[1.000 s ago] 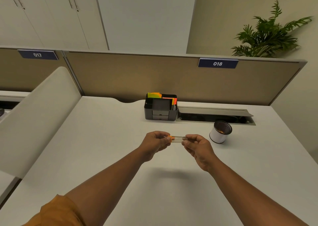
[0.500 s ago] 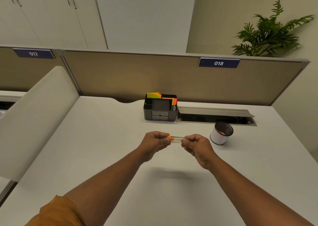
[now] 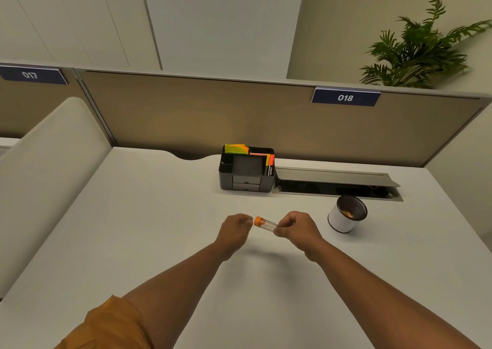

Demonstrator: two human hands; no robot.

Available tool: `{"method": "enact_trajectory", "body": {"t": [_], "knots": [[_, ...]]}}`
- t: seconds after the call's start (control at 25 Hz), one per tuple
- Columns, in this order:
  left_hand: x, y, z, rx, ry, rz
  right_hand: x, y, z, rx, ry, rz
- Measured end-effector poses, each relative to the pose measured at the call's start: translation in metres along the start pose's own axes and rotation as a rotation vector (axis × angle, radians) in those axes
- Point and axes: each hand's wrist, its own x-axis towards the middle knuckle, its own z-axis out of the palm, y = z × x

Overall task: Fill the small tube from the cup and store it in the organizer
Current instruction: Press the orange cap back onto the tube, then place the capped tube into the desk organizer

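Observation:
A small clear tube [image 3: 268, 224] with an orange cap [image 3: 257, 221] is held level above the white desk [image 3: 149, 215], near its middle. My right hand [image 3: 298, 229] pinches the tube's right end. My left hand [image 3: 235, 229] is curled into a loose fist just left of the cap, with a thin gap showing between fingers and cap. The white cup [image 3: 343, 219] with a dark mesh inside stands to the right of my right hand, tilted toward me, with some orange bits in it. The black desk organizer [image 3: 246, 182] stands behind the hands, at the desk's back edge.
Coloured sticky notes [image 3: 235, 148] and markers [image 3: 269, 163] fill parts of the organizer. An open cable tray [image 3: 335, 183] runs along the back edge to the organizer's right. A beige partition [image 3: 186, 114] closes off the back, and a padded divider [image 3: 45, 167] borders the left.
My left hand has come off the tube's capped end, so the orange cap now shows fully. The tube has tilted slightly, with the cap end a little higher.

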Motion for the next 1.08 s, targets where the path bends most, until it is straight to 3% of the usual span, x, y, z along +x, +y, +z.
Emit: {"method": "enact_trajectory", "body": {"t": [0.08,0.2,0.4,0.8,1.08], "knots": [[0.011,-0.015,0.002,0.283,0.012,0.022,0.013,0.000,-0.001,-0.011,0.050,-0.004],[0.032,-0.035,0.000,0.513,-0.059,0.043,0.037,-0.012,-0.001,-0.041,0.121,-0.062],[0.070,-0.053,-0.003,0.756,-0.057,0.162,0.088,-0.049,0.007,-0.134,0.214,-0.274],[0.119,-0.062,0.003,0.830,0.012,0.339,0.174,-0.088,0.038,-0.332,0.232,-0.509],[0.122,-0.069,0.004,0.859,0.091,0.392,0.188,-0.086,0.051,-0.349,0.220,-0.496]]}}
